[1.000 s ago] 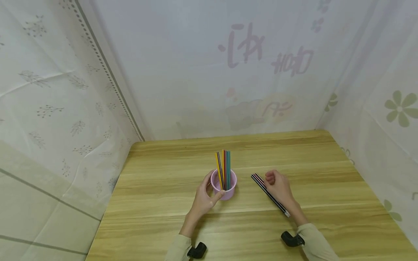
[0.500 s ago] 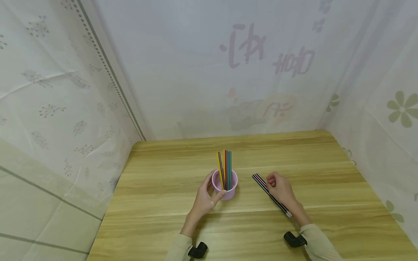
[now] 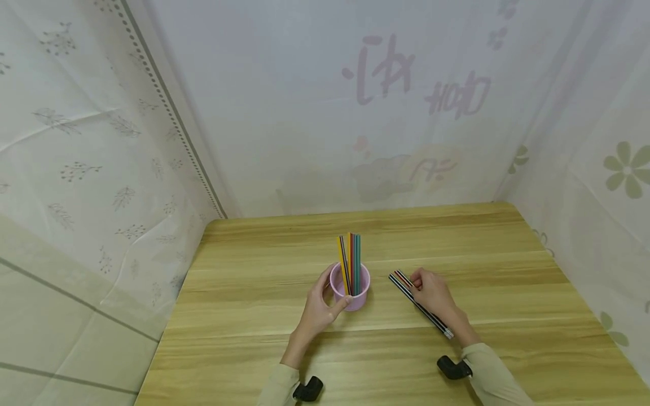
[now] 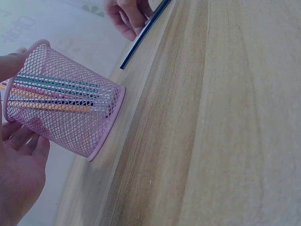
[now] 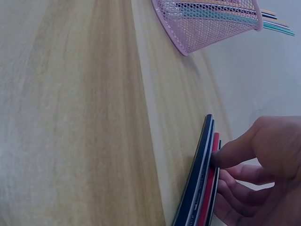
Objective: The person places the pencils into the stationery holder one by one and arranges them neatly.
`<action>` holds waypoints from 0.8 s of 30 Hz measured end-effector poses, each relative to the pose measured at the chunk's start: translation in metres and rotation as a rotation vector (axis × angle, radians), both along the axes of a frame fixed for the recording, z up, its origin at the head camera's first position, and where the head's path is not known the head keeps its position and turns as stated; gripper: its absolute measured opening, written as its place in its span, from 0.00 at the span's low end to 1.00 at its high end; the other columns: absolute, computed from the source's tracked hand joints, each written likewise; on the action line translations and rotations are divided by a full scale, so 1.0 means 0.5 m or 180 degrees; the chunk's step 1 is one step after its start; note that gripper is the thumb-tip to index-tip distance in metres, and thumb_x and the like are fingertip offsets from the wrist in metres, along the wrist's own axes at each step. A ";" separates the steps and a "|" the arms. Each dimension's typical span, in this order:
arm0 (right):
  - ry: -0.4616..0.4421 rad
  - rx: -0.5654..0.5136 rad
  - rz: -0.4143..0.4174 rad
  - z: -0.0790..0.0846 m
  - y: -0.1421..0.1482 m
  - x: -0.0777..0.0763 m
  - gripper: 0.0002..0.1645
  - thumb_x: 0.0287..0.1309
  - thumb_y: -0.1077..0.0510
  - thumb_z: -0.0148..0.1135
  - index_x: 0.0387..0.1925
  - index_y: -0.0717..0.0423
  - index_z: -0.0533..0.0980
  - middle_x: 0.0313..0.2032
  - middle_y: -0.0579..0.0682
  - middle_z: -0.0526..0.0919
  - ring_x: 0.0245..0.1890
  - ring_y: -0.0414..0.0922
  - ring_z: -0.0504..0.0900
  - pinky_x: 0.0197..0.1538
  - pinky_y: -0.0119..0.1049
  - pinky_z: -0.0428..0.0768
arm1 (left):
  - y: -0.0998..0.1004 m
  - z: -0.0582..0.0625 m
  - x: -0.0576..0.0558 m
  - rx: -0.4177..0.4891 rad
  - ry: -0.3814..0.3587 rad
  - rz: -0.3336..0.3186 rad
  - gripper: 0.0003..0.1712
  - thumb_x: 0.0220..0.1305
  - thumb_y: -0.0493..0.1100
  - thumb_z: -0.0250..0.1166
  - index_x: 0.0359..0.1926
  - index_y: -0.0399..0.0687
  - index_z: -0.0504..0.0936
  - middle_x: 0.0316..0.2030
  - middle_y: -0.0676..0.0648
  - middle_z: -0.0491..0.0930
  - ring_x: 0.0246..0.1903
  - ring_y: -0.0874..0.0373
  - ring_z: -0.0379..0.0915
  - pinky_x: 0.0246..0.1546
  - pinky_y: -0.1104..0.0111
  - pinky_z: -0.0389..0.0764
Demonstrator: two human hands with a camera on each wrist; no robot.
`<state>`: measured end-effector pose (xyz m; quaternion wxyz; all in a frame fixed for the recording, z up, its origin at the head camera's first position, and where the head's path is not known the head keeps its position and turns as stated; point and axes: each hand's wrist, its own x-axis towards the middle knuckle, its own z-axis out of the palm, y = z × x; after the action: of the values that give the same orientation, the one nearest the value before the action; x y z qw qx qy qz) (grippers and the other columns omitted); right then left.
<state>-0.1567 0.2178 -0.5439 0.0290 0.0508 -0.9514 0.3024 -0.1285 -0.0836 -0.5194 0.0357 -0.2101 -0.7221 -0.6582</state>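
Note:
My left hand [image 3: 316, 311] holds a pink mesh pen holder [image 3: 355, 303], thumb on the near rim and fingers round its far left side. Several yellow, red, dark and teal pencils [image 3: 358, 254] stand in it. To the right, a small row of pencils lies slantwise on the table, some black [image 5: 194, 183] and one red [image 5: 207, 195]. My right hand [image 3: 435, 294] is over the far half of this row. In the right wrist view, its thumb is at the red pencil's near side and the other fingers are on the far side, pinching it.
The wooden table [image 3: 244, 293] runs back to a printed cloth wall [image 3: 304, 141]. More patterned cloth [image 3: 101, 169] hangs at the left and right sides. A black wrist mount [image 3: 454, 369] sits on each sleeve.
The right fingers have drawn in on the row of pencils, and a gap has opened between the black pencils and the red one. My left hand and the pen holder have hardly moved.

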 end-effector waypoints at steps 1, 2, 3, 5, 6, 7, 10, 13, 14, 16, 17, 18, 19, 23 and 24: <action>0.0003 0.0001 0.0001 0.000 0.000 0.000 0.06 0.52 0.67 0.69 0.34 0.62 0.80 0.27 0.51 0.82 0.30 0.45 0.79 0.34 0.38 0.78 | 0.000 0.000 0.000 0.0001 -0.0013 -0.0002 0.45 0.57 0.30 0.73 0.72 0.24 0.60 0.67 0.25 0.67 0.67 0.30 0.66 0.71 0.40 0.67; 0.0019 -0.0001 0.0017 0.001 0.000 0.000 0.06 0.52 0.67 0.69 0.34 0.62 0.80 0.27 0.50 0.82 0.29 0.45 0.78 0.34 0.38 0.78 | 0.000 -0.001 0.000 0.0002 -0.0015 -0.0005 0.45 0.57 0.30 0.73 0.72 0.24 0.60 0.67 0.25 0.67 0.67 0.29 0.66 0.71 0.40 0.67; 0.0030 -0.0010 0.0026 0.002 0.000 0.001 0.06 0.52 0.67 0.69 0.33 0.62 0.80 0.27 0.50 0.82 0.29 0.45 0.78 0.34 0.38 0.78 | 0.000 -0.001 0.000 0.0007 -0.0017 -0.0008 0.45 0.57 0.29 0.73 0.72 0.24 0.60 0.67 0.25 0.67 0.67 0.29 0.65 0.71 0.40 0.67; 0.0076 -0.0041 0.0043 0.004 0.001 0.001 0.06 0.51 0.67 0.69 0.32 0.62 0.79 0.26 0.50 0.81 0.28 0.44 0.77 0.32 0.37 0.77 | 0.001 -0.001 -0.001 0.0014 -0.0020 -0.0007 0.45 0.57 0.29 0.73 0.72 0.24 0.60 0.67 0.25 0.67 0.67 0.29 0.65 0.71 0.40 0.67; 0.0075 -0.0067 0.0044 0.005 0.001 0.002 0.06 0.51 0.67 0.69 0.31 0.62 0.79 0.26 0.50 0.80 0.28 0.44 0.76 0.31 0.37 0.76 | 0.001 -0.001 -0.001 0.0014 -0.0025 -0.0005 0.45 0.57 0.29 0.73 0.72 0.24 0.60 0.67 0.25 0.67 0.67 0.29 0.65 0.71 0.40 0.67; 0.0068 -0.0094 0.0045 0.007 0.001 0.002 0.06 0.51 0.67 0.69 0.31 0.62 0.79 0.25 0.50 0.80 0.27 0.44 0.76 0.31 0.36 0.75 | 0.001 -0.001 -0.001 0.0015 -0.0028 -0.0003 0.45 0.57 0.29 0.73 0.72 0.24 0.60 0.67 0.25 0.67 0.67 0.29 0.65 0.71 0.40 0.67; -0.0011 -0.0127 0.0047 0.010 0.002 0.001 0.06 0.52 0.66 0.69 0.32 0.62 0.79 0.26 0.49 0.79 0.27 0.43 0.75 0.30 0.35 0.74 | 0.002 -0.002 0.000 0.0006 -0.0028 0.0003 0.45 0.58 0.30 0.73 0.72 0.24 0.60 0.67 0.25 0.67 0.67 0.29 0.65 0.71 0.40 0.66; -0.0122 -0.0103 0.0048 0.014 0.002 -0.005 0.06 0.54 0.66 0.69 0.34 0.63 0.79 0.27 0.50 0.80 0.29 0.43 0.75 0.32 0.34 0.75 | 0.002 -0.003 0.000 0.0008 -0.0020 -0.0001 0.45 0.58 0.29 0.72 0.72 0.24 0.60 0.67 0.25 0.67 0.67 0.29 0.65 0.71 0.40 0.67; -0.0136 -0.0081 0.0055 0.016 0.002 -0.007 0.06 0.55 0.66 0.69 0.34 0.63 0.79 0.27 0.50 0.80 0.29 0.43 0.75 0.32 0.33 0.75 | 0.001 -0.004 0.000 0.0005 -0.0018 -0.0002 0.45 0.58 0.30 0.73 0.72 0.24 0.60 0.67 0.25 0.67 0.67 0.30 0.66 0.71 0.40 0.67; -0.0123 -0.0079 0.0058 0.022 0.001 -0.011 0.06 0.55 0.66 0.68 0.35 0.63 0.79 0.28 0.50 0.80 0.29 0.43 0.76 0.32 0.32 0.75 | 0.001 -0.005 0.000 0.0002 -0.0013 -0.0007 0.45 0.57 0.30 0.73 0.72 0.24 0.60 0.67 0.25 0.67 0.67 0.30 0.66 0.71 0.40 0.67; -0.0097 -0.0092 0.0067 0.027 -0.001 -0.013 0.06 0.55 0.67 0.68 0.35 0.63 0.79 0.28 0.51 0.81 0.30 0.43 0.76 0.32 0.32 0.75 | 0.001 -0.005 -0.001 -0.0001 -0.0013 -0.0011 0.45 0.57 0.30 0.73 0.72 0.24 0.60 0.67 0.25 0.67 0.67 0.30 0.66 0.71 0.40 0.67; -0.0065 -0.0096 0.0069 0.032 -0.003 -0.015 0.06 0.55 0.67 0.69 0.35 0.62 0.79 0.28 0.50 0.81 0.30 0.43 0.76 0.32 0.31 0.75 | 0.000 -0.005 -0.001 -0.0004 -0.0014 -0.0012 0.45 0.57 0.30 0.73 0.72 0.24 0.60 0.67 0.25 0.67 0.67 0.31 0.66 0.71 0.40 0.67; -0.0027 -0.0112 0.0078 0.039 -0.005 -0.017 0.06 0.55 0.66 0.69 0.35 0.62 0.79 0.29 0.51 0.81 0.30 0.43 0.77 0.32 0.31 0.76 | 0.000 -0.005 -0.001 -0.0008 -0.0015 -0.0016 0.46 0.58 0.30 0.73 0.72 0.24 0.60 0.68 0.25 0.67 0.68 0.31 0.66 0.71 0.40 0.67; 0.0105 -0.0276 0.0101 0.069 -0.018 -0.022 0.06 0.56 0.67 0.68 0.36 0.64 0.79 0.30 0.53 0.83 0.31 0.44 0.80 0.33 0.32 0.80 | 0.000 -0.004 -0.001 -0.0014 -0.0019 -0.0024 0.46 0.57 0.30 0.73 0.72 0.24 0.59 0.68 0.25 0.67 0.68 0.31 0.66 0.71 0.41 0.67; 0.0140 -0.0313 0.0100 0.077 -0.022 -0.024 0.06 0.56 0.67 0.67 0.36 0.64 0.79 0.30 0.54 0.83 0.31 0.44 0.80 0.34 0.32 0.81 | 0.000 -0.003 -0.001 -0.0013 -0.0019 -0.0024 0.46 0.57 0.30 0.73 0.72 0.24 0.59 0.68 0.25 0.67 0.68 0.31 0.66 0.71 0.41 0.67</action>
<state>-0.1687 0.2067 -0.5053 0.0477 0.0709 -0.9336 0.3481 -0.1290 -0.0838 -0.5212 0.0306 -0.2110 -0.7228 -0.6574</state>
